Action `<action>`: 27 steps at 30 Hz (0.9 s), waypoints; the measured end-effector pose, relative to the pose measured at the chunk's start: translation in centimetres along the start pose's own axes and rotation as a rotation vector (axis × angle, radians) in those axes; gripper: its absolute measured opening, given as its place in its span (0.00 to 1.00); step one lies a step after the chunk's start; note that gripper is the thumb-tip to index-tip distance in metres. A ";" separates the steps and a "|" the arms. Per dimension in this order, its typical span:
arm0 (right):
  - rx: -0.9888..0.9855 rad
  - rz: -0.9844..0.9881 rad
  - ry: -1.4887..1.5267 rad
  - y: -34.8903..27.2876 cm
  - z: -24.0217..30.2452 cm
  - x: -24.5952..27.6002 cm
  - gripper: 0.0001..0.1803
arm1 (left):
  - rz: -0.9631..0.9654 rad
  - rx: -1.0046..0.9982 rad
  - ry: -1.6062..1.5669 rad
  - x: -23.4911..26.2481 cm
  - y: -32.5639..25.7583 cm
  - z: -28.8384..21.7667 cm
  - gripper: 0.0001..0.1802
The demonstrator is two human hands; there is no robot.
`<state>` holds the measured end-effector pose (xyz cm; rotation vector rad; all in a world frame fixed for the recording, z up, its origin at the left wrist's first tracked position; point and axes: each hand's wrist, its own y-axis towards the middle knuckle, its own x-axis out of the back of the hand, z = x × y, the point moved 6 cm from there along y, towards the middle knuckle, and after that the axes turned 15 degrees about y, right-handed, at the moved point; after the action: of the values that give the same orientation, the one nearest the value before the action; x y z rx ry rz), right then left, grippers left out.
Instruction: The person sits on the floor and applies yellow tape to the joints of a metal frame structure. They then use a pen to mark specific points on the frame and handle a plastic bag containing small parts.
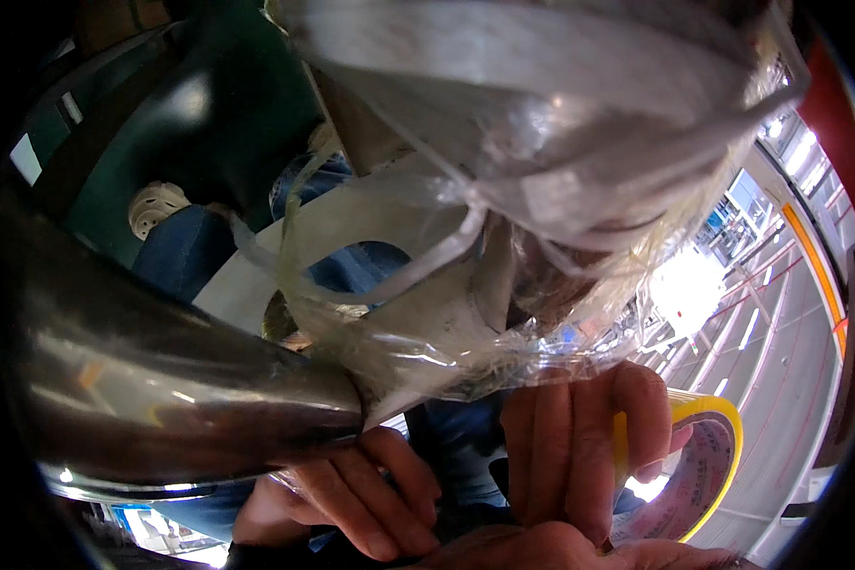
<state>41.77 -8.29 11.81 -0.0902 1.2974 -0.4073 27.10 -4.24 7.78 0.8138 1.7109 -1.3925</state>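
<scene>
Clear plastic film (465, 370) is bunched loosely over a pale part (233, 294), with the metal tube (190, 389) beside it mostly bare; the covering is judged partly done, its fastening apparently left. A yellow tape roll (698, 475) is held just below the film by the right hand's (584, 446) bent fingers; the left hand's (370, 494) are curled together, whether clamped on anything cannot be told.

Narrow gap open between left-hand fingers (380, 499) and right-hand fingers (594, 456). Shiny metal tube (180, 399) blocks room above and left of left fingers. Crinkled clear plastic (503, 366) bars way just above right fingers. Yellow-edged tape roll (703, 475) crowds their right side; beyond roll, room opens.
</scene>
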 end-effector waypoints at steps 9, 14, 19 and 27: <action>0.162 0.184 0.390 -3.6 0.3 0.9 0.19 | 0.225 -0.153 -0.070 0.9 -0.4 0.9 0.24; 0.585 -0.018 0.590 -6.6 4.6 1.7 0.15 | 0.286 -0.228 0.041 2.1 0.7 -0.6 0.22; 0.043 -0.008 0.114 -6.3 0.3 -0.9 0.19 | -0.122 -0.040 -0.042 -0.7 -2.4 1.5 0.24; 0.090 -0.302 0.769 -8.0 -3.0 -10.1 0.17 | -0.657 0.089 0.149 -5.6 -4.3 -1.4 0.31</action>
<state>34.88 -11.80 22.58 -0.0539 2.0288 -0.8074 26.04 -3.76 14.89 0.4134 2.1586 -1.8816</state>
